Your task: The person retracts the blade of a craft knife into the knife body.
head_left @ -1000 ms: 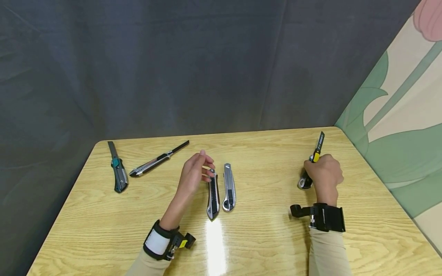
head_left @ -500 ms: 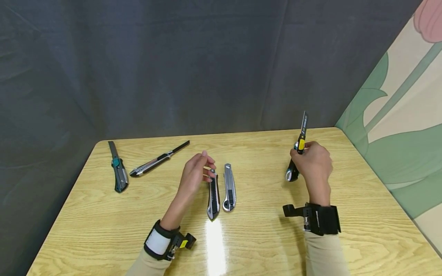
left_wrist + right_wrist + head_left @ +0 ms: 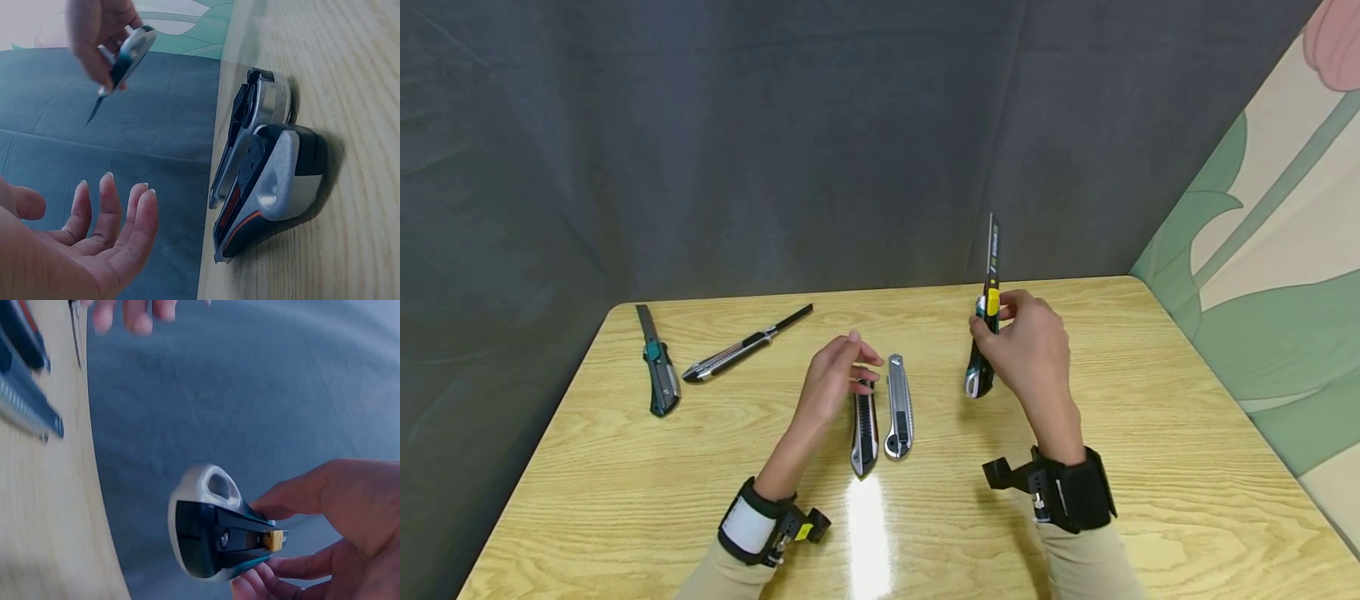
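My right hand [image 3: 1030, 342] pinches a black-and-silver box cutter [image 3: 979, 358] between thumb and fingers, held up off the table with its long blade extended upward. In the right wrist view the butt end of that cutter [image 3: 209, 531] faces the camera, its yellow slider showing behind. My left hand [image 3: 831, 375] is relaxed, palm turned inward, and the left wrist view shows nothing between its fingers. It overlaps the tip of a dark box cutter with silver edges [image 3: 865, 433]. Beside that lies a silver box cutter [image 3: 898, 408]. Both have their blades retracted.
At the left of the wooden table [image 3: 625, 500] lie a teal-slider box cutter [image 3: 662, 379] and a silver-and-black one [image 3: 726, 358], both with dark blades extended. A dark cloth [image 3: 850, 150] hangs behind the table, and a floral curtain [image 3: 1285, 333] hangs at the right.
My right hand has lifted the box cutter off the right side of the table and carried it left, toward the middle. My left hand has barely shifted to the right.
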Action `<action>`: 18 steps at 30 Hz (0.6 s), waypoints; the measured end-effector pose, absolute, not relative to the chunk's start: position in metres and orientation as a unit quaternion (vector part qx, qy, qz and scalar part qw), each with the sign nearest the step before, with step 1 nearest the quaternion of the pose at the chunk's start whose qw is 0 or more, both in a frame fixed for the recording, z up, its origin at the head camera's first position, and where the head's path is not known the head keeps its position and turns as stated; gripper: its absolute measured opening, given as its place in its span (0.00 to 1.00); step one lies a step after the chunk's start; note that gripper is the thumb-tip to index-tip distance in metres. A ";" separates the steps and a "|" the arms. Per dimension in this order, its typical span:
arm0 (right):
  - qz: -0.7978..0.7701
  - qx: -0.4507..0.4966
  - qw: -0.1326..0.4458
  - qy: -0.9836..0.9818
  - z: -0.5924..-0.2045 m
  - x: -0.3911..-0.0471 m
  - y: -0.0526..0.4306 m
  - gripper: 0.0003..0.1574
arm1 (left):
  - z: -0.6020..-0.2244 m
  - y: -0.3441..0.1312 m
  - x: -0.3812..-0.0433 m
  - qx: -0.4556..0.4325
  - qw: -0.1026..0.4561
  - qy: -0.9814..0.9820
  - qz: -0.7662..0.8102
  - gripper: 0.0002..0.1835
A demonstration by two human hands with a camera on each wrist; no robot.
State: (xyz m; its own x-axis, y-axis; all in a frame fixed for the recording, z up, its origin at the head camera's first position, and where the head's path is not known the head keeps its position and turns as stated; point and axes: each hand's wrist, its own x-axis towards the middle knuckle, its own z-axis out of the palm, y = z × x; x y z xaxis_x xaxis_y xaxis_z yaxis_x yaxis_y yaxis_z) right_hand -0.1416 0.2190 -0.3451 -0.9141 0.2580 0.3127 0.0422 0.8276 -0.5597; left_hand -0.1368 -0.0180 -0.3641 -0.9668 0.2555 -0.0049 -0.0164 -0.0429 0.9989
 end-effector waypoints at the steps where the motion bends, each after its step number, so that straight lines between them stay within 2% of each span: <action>1: 0.286 -0.071 0.195 -0.935 -0.345 -0.141 0.214 0.28 | -0.364 -0.017 -0.137 0.089 0.094 0.686 0.716 0.23; 11: 0.298 -0.006 0.212 -0.931 -0.339 -0.132 0.171 0.30 | -0.364 -0.012 -0.135 0.122 0.091 0.681 0.717 0.24; 18: 0.322 0.032 0.198 -0.925 -0.339 -0.125 0.153 0.30 | -0.378 -0.007 -0.138 0.161 0.138 0.587 0.782 0.27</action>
State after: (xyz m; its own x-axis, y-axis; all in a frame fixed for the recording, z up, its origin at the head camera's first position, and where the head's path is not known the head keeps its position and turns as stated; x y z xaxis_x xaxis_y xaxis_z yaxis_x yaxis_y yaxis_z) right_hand -0.1250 0.1528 -0.3387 -0.9197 0.0679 0.3867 -0.1865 0.7912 -0.5825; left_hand -0.1382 -0.0071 -0.3784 -0.9105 0.4038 0.0893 -0.0268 -0.2731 0.9616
